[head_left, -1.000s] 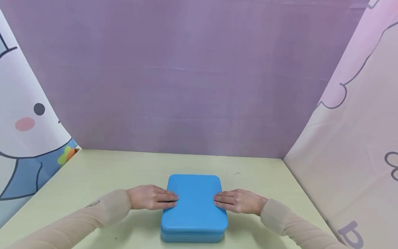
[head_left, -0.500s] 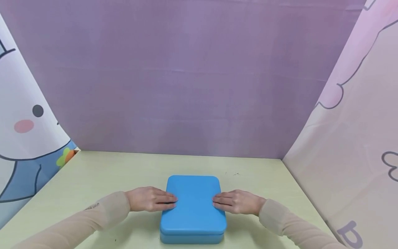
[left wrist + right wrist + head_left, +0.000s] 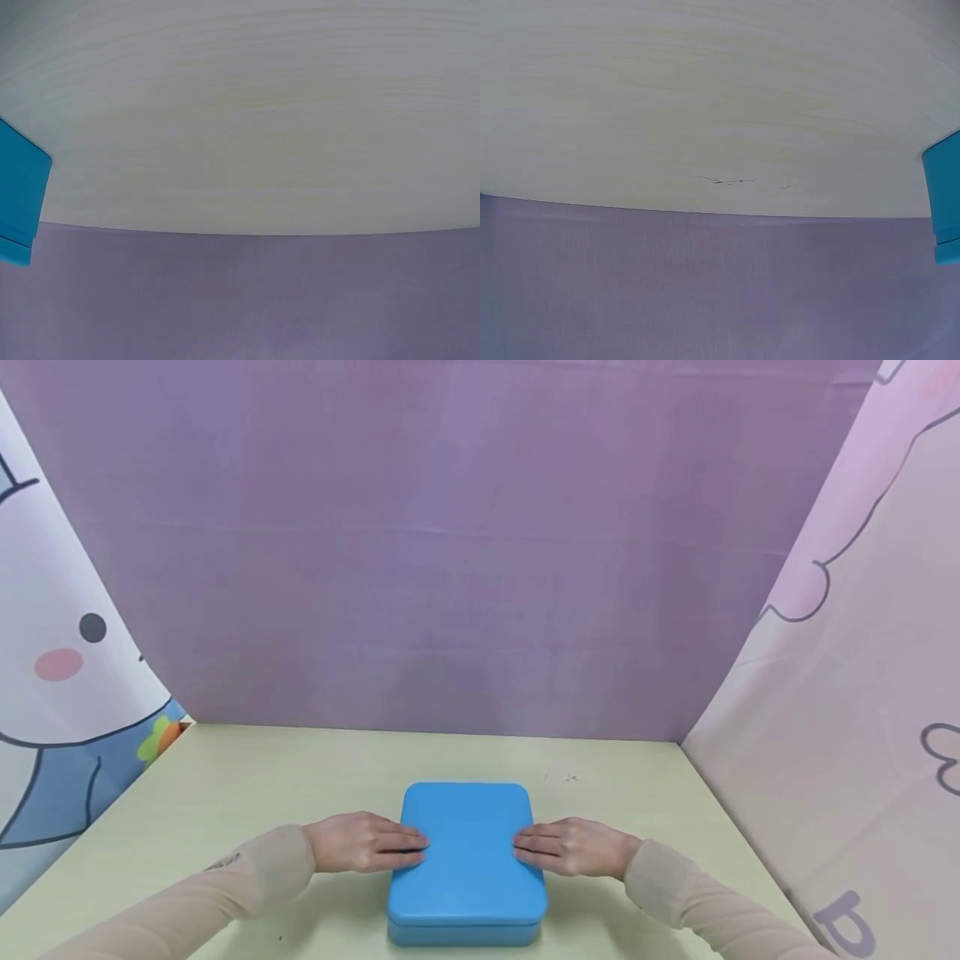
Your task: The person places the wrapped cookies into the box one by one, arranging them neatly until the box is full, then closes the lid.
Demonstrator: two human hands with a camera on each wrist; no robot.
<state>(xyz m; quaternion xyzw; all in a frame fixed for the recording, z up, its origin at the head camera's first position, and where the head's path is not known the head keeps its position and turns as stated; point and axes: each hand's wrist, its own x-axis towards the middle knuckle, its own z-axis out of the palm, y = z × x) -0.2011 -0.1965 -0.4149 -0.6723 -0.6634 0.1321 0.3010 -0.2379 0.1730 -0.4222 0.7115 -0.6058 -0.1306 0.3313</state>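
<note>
A blue rectangular box (image 3: 468, 877) with rounded corners and a lid lies on the table in the head view, its lid fitted on top. My left hand (image 3: 363, 843) comes from the left, its straight fingers resting on the lid's left edge. On the opposite side, my right hand (image 3: 573, 847) rests straight fingers on the right edge of the lid. Both thumbs are hidden from view. A corner of the box (image 3: 21, 191) shows at the left of the left wrist view. The right wrist view has another corner of the box (image 3: 946, 191) at its right border.
The pale yellow table (image 3: 300, 760) runs back to a purple backdrop (image 3: 450, 568). Printed cloth panels stand on both sides, a cartoon figure panel (image 3: 67, 718) at left and a pale pink panel (image 3: 840, 735) at right. Dark scratches (image 3: 724, 181) mark the tabletop beyond the box.
</note>
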